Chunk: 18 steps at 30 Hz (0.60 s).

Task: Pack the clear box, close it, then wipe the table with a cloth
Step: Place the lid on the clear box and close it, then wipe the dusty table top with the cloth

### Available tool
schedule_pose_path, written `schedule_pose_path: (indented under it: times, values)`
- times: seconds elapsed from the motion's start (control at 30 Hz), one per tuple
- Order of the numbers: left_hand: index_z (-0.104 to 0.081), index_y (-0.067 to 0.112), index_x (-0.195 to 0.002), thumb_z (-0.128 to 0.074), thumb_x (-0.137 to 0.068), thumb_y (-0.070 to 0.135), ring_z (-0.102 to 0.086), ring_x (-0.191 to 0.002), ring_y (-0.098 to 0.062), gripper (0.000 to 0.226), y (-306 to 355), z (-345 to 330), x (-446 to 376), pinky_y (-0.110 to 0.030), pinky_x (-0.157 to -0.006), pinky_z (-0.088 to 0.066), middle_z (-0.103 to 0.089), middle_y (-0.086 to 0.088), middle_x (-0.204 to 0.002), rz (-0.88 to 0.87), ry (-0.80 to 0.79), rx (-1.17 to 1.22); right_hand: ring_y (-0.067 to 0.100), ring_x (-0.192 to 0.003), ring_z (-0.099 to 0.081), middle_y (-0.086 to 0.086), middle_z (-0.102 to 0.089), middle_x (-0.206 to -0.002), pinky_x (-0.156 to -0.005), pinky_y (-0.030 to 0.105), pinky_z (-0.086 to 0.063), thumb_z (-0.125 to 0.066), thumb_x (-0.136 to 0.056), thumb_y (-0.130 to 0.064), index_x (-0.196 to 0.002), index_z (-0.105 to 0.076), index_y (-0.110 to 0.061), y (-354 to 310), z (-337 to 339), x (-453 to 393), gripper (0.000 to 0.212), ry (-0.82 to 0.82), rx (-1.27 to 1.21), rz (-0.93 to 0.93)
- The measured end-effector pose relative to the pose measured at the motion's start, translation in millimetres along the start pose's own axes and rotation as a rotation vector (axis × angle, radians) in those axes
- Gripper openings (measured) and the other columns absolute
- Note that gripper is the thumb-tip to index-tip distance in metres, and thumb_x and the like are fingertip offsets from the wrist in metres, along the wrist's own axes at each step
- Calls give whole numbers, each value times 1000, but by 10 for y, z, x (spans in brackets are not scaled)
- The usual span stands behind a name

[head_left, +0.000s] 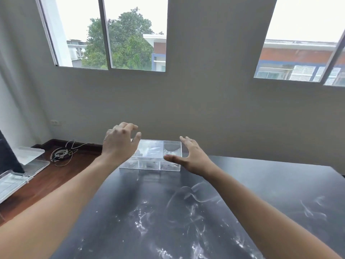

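Note:
A clear box (155,156) with inner compartments stands at the far edge of the dark marbled table (186,212). Pale and dark items show through its walls, too blurred to name. My left hand (119,141) hovers over the box's left end with fingers spread and curled, holding nothing. My right hand (188,156) is at the box's right end, palm turned inward, fingers apart, thumb in front of the box wall. Whether either hand touches the box I cannot tell. No cloth is in view.
White smears and streaks (186,202) cover the near tabletop. Left of the table, on the wooden floor, lie a coil of white cable (60,155) and clear plastic lids or trays (28,157). A wall with windows stands close behind the table.

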<state>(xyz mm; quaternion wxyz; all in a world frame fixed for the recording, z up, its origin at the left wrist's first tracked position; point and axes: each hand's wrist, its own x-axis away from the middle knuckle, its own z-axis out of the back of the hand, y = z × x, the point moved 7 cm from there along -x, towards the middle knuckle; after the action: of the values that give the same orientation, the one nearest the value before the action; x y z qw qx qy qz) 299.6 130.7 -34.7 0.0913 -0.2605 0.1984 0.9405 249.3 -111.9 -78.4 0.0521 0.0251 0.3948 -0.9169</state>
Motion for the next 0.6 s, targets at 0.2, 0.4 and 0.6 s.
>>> schedule_pose_path:
  times: [0.2, 0.4, 0.6]
  values:
    - [-70, 23, -114, -64, -94, 32, -64, -114, -25, 22, 979, -134, 148, -44, -101, -40, -67, 3, -125, -303, -27, 137, 19, -129, -48, 3, -57, -130, -105, 25, -30, -34, -104, -60, -116, -65, -35, 328, 501, 425, 41, 129, -6, -110]
    - [-69, 28, -116, -63, -92, 38, -61, -118, -18, 26, 2234, -577, 501, -41, -103, -40, -61, 9, -127, -513, -196, 286, 12, -82, -50, -8, -50, -83, -76, 27, -37, -36, -105, -55, -66, -42, -30, 763, 1263, 1119, 46, 280, 41, -192]
    - [-68, 29, -118, -60, -93, 46, -61, -118, -19, 32, 3496, -893, 1022, -42, -104, -40, -61, 8, -129, -700, -338, 357, 13, -65, -47, -2, -48, -72, -62, 31, -36, -39, -106, -51, -64, -43, -18, 1248, 2144, 2088, 53, 467, 120, -344]
